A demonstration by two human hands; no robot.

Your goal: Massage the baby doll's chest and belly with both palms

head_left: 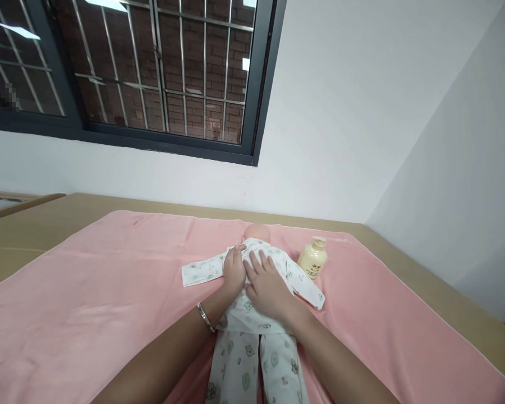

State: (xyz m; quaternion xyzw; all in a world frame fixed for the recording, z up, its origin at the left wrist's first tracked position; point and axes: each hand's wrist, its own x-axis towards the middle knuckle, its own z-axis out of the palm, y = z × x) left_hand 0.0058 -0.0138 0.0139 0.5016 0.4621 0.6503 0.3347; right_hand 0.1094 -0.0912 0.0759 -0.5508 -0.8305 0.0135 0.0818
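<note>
A doll (pixel 248 306) lies on its back in a white top and trousers with a small green leaf-like print, its sleeves spread to both sides. Only the smooth round top of its head (pixel 258 232) shows beyond the collar. My left hand (pixel 234 272) rests at the doll's left-side chest and shoulder as I see it, fingers stretched forward and seen edge-on. Flat on the middle of the chest lies my right hand (pixel 267 280), its fingers spread. A silvery bracelet (pixel 205 316) circles my left wrist.
A pale yellow pump bottle (pixel 312 259) stands just beyond the doll's right sleeve. Under everything is a pink blanket (pixel 109 292) on a wooden tabletop (pixel 454 306). A white wall (pixel 328 112) and a dark-framed barred window (pixel 160 73) rise behind.
</note>
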